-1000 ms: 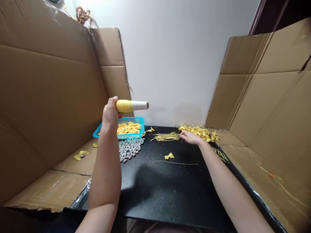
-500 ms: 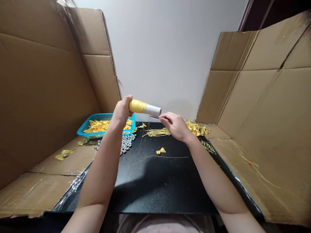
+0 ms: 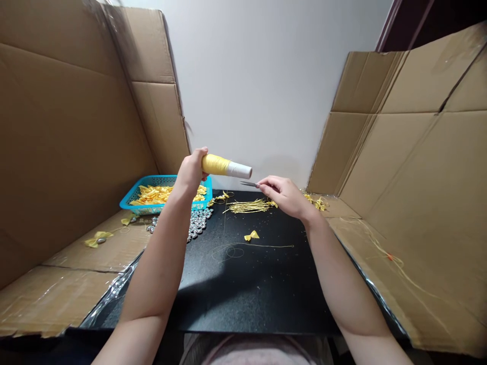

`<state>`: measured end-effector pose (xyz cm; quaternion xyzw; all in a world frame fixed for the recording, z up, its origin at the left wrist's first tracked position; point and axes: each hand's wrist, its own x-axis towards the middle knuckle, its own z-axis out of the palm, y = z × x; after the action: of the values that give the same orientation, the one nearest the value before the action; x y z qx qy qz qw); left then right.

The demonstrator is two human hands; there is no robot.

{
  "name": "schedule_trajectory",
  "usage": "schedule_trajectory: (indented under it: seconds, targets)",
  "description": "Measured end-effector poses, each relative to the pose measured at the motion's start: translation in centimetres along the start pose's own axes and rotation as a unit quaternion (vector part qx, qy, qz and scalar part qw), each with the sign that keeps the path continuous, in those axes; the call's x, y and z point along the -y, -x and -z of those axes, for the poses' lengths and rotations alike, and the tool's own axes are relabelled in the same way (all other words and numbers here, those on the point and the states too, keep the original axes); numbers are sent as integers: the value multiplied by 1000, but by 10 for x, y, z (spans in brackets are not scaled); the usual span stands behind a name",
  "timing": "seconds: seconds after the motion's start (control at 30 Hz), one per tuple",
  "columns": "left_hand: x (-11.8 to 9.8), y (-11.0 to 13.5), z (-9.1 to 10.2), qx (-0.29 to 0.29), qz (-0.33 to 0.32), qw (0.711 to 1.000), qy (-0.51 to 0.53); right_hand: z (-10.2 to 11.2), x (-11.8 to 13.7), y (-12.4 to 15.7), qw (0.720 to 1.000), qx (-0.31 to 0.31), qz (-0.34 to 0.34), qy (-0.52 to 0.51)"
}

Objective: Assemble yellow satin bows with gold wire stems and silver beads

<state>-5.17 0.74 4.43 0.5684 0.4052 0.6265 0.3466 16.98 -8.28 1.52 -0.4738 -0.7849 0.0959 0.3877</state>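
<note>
Gripping one spool (image 3: 215,165) in the head view, the left hand (image 3: 190,173) wraps its fingers round it, above the right end of the one basket (image 3: 141,208). Farther right of the basket, the right hand (image 3: 283,195) pinches one tool (image 3: 250,184). One bundle (image 3: 249,206) of uncounted strands lies right of the basket, one bow (image 3: 251,236) nearer. Two cardboard walls (image 3: 64,142) flank the basket; table (image 3: 258,304) room stretches from its nearside to the front edge.

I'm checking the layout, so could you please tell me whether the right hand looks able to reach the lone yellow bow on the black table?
Probably yes: the right hand holds a slim metal tool, but nothing visible stands between that hand and the yellow bow.
</note>
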Motion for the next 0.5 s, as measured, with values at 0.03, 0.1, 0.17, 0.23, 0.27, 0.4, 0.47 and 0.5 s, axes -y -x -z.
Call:
schedule_trajectory:
  seconds: [0.03,0.1,0.17,0.23,0.27,0.4,0.47,0.5]
  targets:
    - [0,0,0,1,0,1000,-1,-1,2,0,1000,-7,9,0]
    - [0,0,-1,4,-1,1000,-1,-6,5,-1,999,-19,25,5]
    - [0,1,-1,7,-4,1000,-2,-13,7,-3,999,-23,34,2]
    - [1,1,-2,8,-6,1000,-6,-19,7,-4,999,-28,38,-11]
    - [1,1,-2,8,-7,1000,-9,-22,7,-5,999,-32,39,-18]
    - [2,2,-3,5,-9,1000,-13,-25,11,-4,998,-51,34,-11]
    - [1,2,-3,4,-6,1000,-10,-21,12,-4,998,-59,34,4]
    - [1,2,-3,3,-4,1000,-8,-18,10,-4,998,-56,31,13]
